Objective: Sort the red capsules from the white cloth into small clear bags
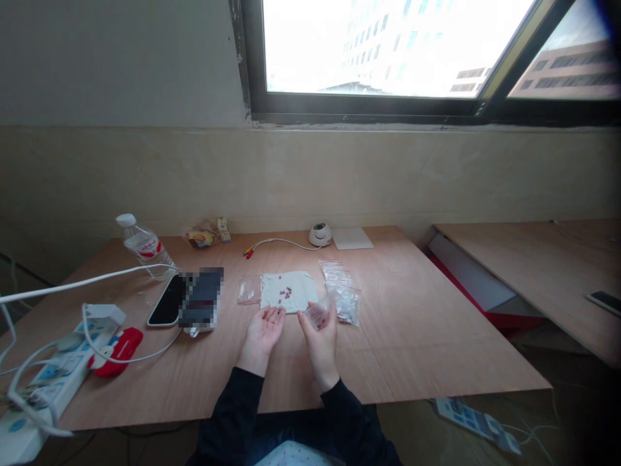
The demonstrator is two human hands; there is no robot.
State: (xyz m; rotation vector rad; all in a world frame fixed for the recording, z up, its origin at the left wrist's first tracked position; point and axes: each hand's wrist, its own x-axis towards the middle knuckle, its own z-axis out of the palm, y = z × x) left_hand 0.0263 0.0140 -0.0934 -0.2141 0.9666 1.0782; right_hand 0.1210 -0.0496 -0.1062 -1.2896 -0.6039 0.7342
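My left hand [264,331] lies palm up at the near edge of a white cloth [269,285], its fingers stretched out; whether tiny pieces rest at the fingertips is too small to tell. My right hand [323,346] pinches a small clear plastic bag [319,313], tilted above the cloth's right corner. Several small dark-red pieces, like beads [287,293], are scattered over the cloth. To its left is a flat zip bag [249,290]. On the right, several clear zip bags [348,301] overlap in a stack.
At the left are a phone [165,303], a blurred-out device [202,299], a water bottle [144,246], a red-and-white item [119,351] and a power strip [77,349] with white cables. A dome camera [320,234] and a white flat panel [352,238] sit at the back.
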